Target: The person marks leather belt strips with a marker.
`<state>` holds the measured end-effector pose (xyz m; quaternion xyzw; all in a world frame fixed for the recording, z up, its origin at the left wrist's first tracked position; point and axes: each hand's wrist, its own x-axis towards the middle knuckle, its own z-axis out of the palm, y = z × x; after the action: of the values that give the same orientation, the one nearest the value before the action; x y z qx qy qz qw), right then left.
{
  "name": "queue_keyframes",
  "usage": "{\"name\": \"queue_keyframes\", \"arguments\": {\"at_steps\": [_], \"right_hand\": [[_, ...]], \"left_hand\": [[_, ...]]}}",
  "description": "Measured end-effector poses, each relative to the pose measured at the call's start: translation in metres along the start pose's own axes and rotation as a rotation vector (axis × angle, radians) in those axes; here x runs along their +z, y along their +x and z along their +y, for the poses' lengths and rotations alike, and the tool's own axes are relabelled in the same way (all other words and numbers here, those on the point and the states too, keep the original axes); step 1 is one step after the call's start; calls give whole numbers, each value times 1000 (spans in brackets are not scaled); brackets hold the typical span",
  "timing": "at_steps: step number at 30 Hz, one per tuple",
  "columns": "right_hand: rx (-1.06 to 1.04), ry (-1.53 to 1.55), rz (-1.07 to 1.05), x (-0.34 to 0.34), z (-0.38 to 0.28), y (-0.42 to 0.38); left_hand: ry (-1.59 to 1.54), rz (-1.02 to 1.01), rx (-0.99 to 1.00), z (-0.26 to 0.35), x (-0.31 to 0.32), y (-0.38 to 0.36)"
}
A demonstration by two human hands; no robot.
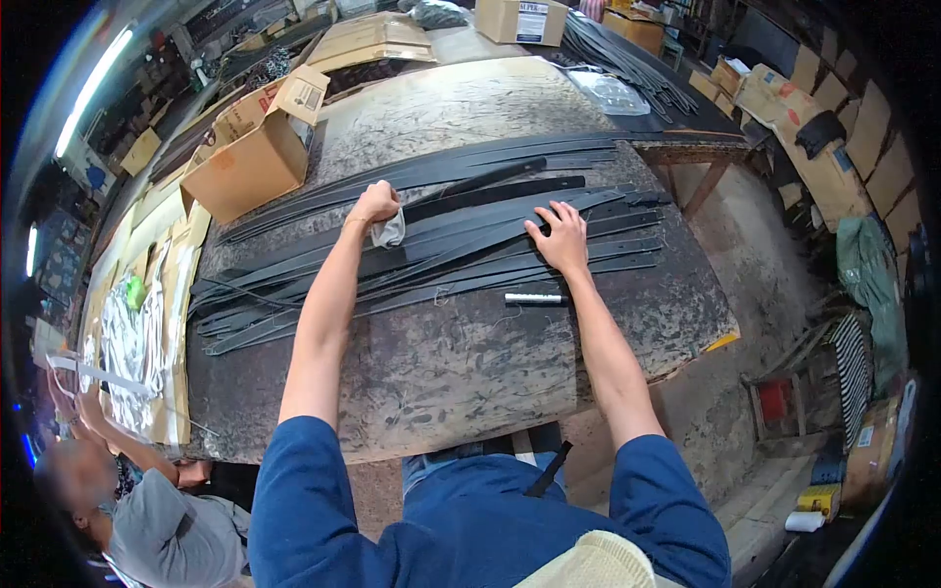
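Note:
Long black strips that look like belt straps [461,247] lie in overlapping rows across the worn table. My left hand [375,206] is closed round a crumpled pale cloth [390,231], which rests against one of the dark straps. Farther right, my right hand [562,240] lies on the straps near their ends, its fingers spread and palm down. Just below that hand, a short silver rod-like piece with a dark underside [532,299] sits on the tabletop. More straps [441,169] stretch out beyond both hands.
An open cardboard box [250,162] stands at the table's far left. On the left, a co-worker in grey [176,529] handles pale strips beside a cardboard sheet [176,338]. Beyond the table's right edge are a floor and cardboard [804,118]. Another box [520,22] is at the back.

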<state>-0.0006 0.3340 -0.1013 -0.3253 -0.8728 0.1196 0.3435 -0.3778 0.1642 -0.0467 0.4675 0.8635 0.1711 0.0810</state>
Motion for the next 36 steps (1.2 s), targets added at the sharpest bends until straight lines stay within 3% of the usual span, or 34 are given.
{"name": "queue_keyframes", "arguments": {"at_steps": [6, 8, 10, 12, 17, 20, 24, 26, 27, 29, 34, 36], "right_hand": [[-3, 12, 9, 4, 3, -1], [-6, 10, 11, 4, 3, -1], [12, 18, 17, 2, 1, 0], [-7, 6, 42, 0, -1, 1], [-19, 214, 139, -2, 11, 6], [-28, 261, 226, 0, 16, 6], [-98, 263, 188, -2, 9, 3], [67, 578, -85, 0, -1, -2], [6, 670, -169, -4, -22, -6], [143, 1030, -388, -14, -63, -22], [339, 775, -493, -11, -117, -39], [407, 851, -508, -4, -120, -41]], "left_hand": [[441, 30, 267, 47, -10, -66], [439, 52, 260, 49, -13, -74], [316, 277, 265, 46, -18, -76], [299, 335, 263, 40, -26, -81], [93, 553, 386, 56, -42, -129], [115, 542, 377, 63, -38, -170], [117, 584, 406, 54, -2, -221], [97, 602, 436, 43, 22, -238], [102, 582, 425, 43, 28, -249], [29, 597, 433, 38, 39, -256], [-172, 637, 379, 38, 55, -255], [-187, 636, 324, 39, 61, -253]]}}
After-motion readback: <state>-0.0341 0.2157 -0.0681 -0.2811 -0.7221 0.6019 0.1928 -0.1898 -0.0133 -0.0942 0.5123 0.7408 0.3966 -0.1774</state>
